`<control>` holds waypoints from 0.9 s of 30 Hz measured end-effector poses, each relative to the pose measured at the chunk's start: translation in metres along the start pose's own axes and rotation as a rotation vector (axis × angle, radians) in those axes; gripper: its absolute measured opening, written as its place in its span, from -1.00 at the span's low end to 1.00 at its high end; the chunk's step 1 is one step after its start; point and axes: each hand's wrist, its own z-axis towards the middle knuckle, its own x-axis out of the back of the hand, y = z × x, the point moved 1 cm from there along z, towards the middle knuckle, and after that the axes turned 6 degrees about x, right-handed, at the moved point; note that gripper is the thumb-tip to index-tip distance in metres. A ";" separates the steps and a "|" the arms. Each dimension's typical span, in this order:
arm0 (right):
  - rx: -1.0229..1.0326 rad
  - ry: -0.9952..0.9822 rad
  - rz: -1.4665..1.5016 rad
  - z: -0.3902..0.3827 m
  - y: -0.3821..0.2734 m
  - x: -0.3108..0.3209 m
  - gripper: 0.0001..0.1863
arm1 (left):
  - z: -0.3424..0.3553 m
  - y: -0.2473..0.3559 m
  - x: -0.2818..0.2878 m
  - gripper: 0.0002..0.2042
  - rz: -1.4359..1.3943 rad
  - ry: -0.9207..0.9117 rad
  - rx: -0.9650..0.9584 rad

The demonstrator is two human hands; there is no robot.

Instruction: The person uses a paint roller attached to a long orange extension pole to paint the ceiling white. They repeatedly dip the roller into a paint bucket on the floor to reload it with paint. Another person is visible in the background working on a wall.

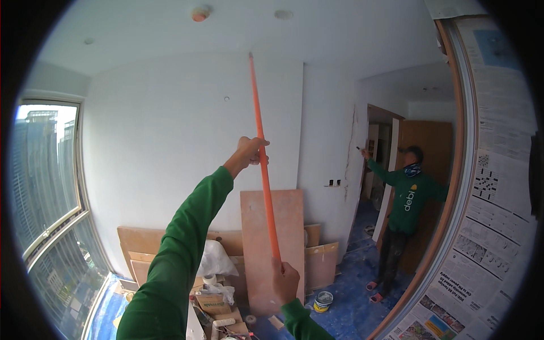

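A long orange pole (269, 207) slants upward in front of me. Its thin tip reaches the top of the white wall (170, 124), near the line where it meets the ceiling; whether it touches there I cannot tell. Around the pole's middle, my left hand (249, 152) is closed, with the arm stretched out in a green sleeve. Lower down, my right hand (287, 282) grips the pole near its bottom end. What is fitted at the tip, if anything, is too small to make out.
Wooden boards (272, 243) lean against the wall, beside a white plastic bag (216, 259) and cardboard boxes (214, 303). A bucket (323, 301) stands on the blue floor sheet. At right, a person in green (409, 195) reaches toward the wall. Newspaper (487, 226) covers a panel.
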 end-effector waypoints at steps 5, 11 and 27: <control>-0.042 0.006 0.062 -0.073 0.000 0.059 -0.51 | -0.068 0.028 -0.028 -0.66 0.056 -0.026 -0.007; -0.072 -0.020 0.013 -0.145 -0.039 0.135 -0.52 | -0.166 0.062 -0.061 -0.70 0.133 -0.006 -0.012; -0.002 0.067 0.042 -0.330 -0.043 0.217 -0.61 | -0.382 0.066 -0.095 -0.68 0.279 -0.045 -0.150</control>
